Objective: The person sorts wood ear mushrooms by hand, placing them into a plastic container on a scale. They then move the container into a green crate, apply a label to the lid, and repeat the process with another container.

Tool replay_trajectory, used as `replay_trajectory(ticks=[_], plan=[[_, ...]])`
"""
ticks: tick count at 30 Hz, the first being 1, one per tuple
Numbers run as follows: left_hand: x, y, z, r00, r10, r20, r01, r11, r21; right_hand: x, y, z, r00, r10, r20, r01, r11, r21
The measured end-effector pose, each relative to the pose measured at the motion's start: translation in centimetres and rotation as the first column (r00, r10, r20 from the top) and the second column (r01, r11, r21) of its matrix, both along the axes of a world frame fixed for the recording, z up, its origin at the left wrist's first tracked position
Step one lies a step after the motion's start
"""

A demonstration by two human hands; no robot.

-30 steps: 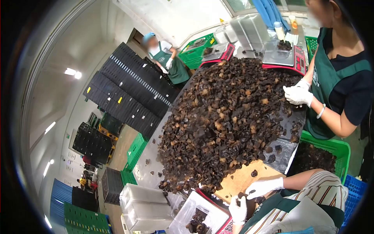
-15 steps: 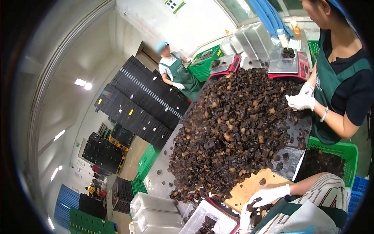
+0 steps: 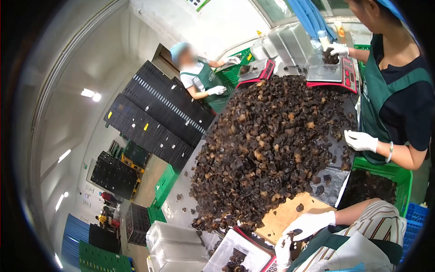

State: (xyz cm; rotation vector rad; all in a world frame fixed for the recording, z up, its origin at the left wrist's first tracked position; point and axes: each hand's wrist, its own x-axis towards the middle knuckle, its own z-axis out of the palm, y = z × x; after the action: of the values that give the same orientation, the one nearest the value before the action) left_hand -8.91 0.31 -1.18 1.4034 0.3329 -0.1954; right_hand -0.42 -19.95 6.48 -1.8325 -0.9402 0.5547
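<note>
Both of my hands wear white gloves and are close together at the lower right, by the edge of the table. My right hand (image 3: 311, 225) is closed, with its fingertips on a dark piece of wood ear mushroom (image 3: 297, 232). Just below it, my left hand (image 3: 283, 252) has bent fingers around dark mushroom pieces, partly hidden by the apron and the other hand. Under and beyond my hands lies a tan board (image 3: 283, 217) with a small loose mushroom piece (image 3: 300, 207) on it. A large heap of wood ear mushrooms (image 3: 267, 149) rises beyond the board.
A clear plastic box (image 3: 222, 259) holding mushrooms sits on a red-edged scale at my left, beside stacked clear boxes (image 3: 174, 247). A green basket (image 3: 402, 190) stands at right. One co-worker's gloved hand (image 3: 337, 49) is at another scale (image 3: 324, 76); a second co-worker (image 3: 204, 77) stands across.
My hands stay close together, still fingering mushroom pieces. The right-hand co-worker has moved one hand to the mushrooms on the scale. The far co-worker has reached toward the green crate. The view has shifted slightly.
</note>
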Motion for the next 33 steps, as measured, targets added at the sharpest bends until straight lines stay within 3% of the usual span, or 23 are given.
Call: replay_trajectory(ticks=[2,3,4,5,6,7,8,10,12,13,15,17,18,20,22,24,25,26,27,28,29,32,33], plan=[[-0.3,-0.4,-0.6,0.995,0.009,0.098,-0.021,0.991,0.129,0.0,0.1,0.4,1.000,0.017,0.017,-0.017,1.000,-0.005],[-0.2,-0.6,2.4,0.999,-0.013,-0.036,0.015,0.997,0.070,0.0,0.4,0.1,0.999,0.014,-0.039,-0.015,1.000,-0.024],[-0.1,-0.8,3.3,1.000,-0.014,0.023,0.010,0.984,0.177,-0.1,0.0,1.8,1.000,-0.008,-0.003,0.009,1.000,0.018],[0.4,-1.2,5.2,0.999,-0.028,-0.028,0.032,0.993,0.117,0.1,0.0,2.4,0.987,-0.015,-0.157,0.025,0.998,0.064],[0.8,-1.9,7.3,0.999,-0.027,-0.027,0.029,0.997,0.073,0.6,0.3,0.6,0.991,0.001,-0.130,0.031,0.970,0.240],[1.1,-1.7,8.1,0.997,-0.079,-0.025,0.079,0.996,0.028,0.8,0.6,-0.5,0.885,0.018,-0.465,0.112,0.962,0.251],[1.0,-1.9,7.4,0.997,0.037,-0.068,-0.045,0.992,-0.122,1.1,1.2,-2.9,0.825,0.029,-0.565,0.161,0.946,0.283],[1.1,-1.8,6.3,0.979,0.109,-0.173,-0.164,0.925,-0.343,1.0,0.9,-0.2,0.635,-0.007,-0.772,0.238,0.953,0.187],[1.2,-1.7,6.5,0.985,0.065,-0.161,-0.138,0.854,-0.502,0.7,1.2,-0.8,0.534,0.029,-0.845,0.311,0.923,0.228],[1.1,-1.7,6.3,0.986,0.080,-0.144,-0.140,0.864,-0.484,0.7,1.2,-2.2,0.461,0.077,-0.884,0.339,0.905,0.256],[1.2,-1.6,5.5,0.989,0.099,-0.109,-0.138,0.884,-0.447,1.1,0.9,-3.0,0.821,0.048,-0.569,0.220,0.893,0.392],[1.0,-1.0,4.2,0.991,0.109,-0.072,-0.129,0.900,-0.417,1.2,0.7,-2.9,0.871,0.012,-0.491,0.238,0.864,0.443],[0.9,-0.9,4.0,0.992,0.113,-0.055,-0.126,0.908,-0.401,1.3,0.7,-2.8,0.892,-0.010,-0.452,0.246,0.849,0.467],[0.9,-1.1,4.0,0.991,0.097,-0.090,-0.129,0.853,-0.506,0.9,0.6,-2.7,0.707,-0.026,-0.707,0.444,0.794,0.415],[0.9,-1.5,3.9,0.989,0.076,-0.131,-0.143,0.754,-0.642,0.7,1.4,-1.5,0.827,-0.198,-0.525,0.427,0.829,0.360],[1.2,-2.5,4.4,0.957,0.004,-0.290,-0.247,0.533,-0.809,-0.3,2.7,-1.5,0.920,-0.253,-0.301,0.345,0.885,0.313],[0.8,-2.6,3.1,0.963,-0.028,-0.267,-0.223,0.473,-0.853,-0.7,3.0,-1.8,0.942,-0.304,0.143,0.265,0.933,0.243],[0.5,-2.5,1.3,0.969,-0.058,-0.239,-0.195,0.409,-0.891,-1.4,3.5,-1.8,0.945,-0.244,0.217,0.214,0.965,0.152],[0.5,-2.7,0.6,0.980,-0.068,-0.189,-0.140,0.444,-0.885,-1.9,3.8,-1.9,0.910,-0.242,0.337,0.198,0.967,0.158],[0.5,-2.4,0.0,0.973,-0.070,-0.219,-0.174,0.397,-0.901,-2.2,3.8,-2.0,0.858,-0.240,0.453,0.184,0.969,0.164],[0.0,-2.4,-0.5,0.972,-0.026,-0.232,-0.197,0.437,-0.877,-2.4,3.7,-2.1,0.852,-0.160,0.499,0.157,0.986,0.048],[-0.4,-2.0,2.6,0.989,-0.004,-0.150,-0.126,0.520,-0.845,-2.5,3.8,0.1,0.848,-0.095,0.522,0.118,0.993,-0.011],[-0.5,-1.7,3.3,0.995,-0.021,-0.102,-0.075,0.541,-0.838,-2.3,3.9,0.1,0.894,-0.048,0.446,0.086,0.994,-0.066]])
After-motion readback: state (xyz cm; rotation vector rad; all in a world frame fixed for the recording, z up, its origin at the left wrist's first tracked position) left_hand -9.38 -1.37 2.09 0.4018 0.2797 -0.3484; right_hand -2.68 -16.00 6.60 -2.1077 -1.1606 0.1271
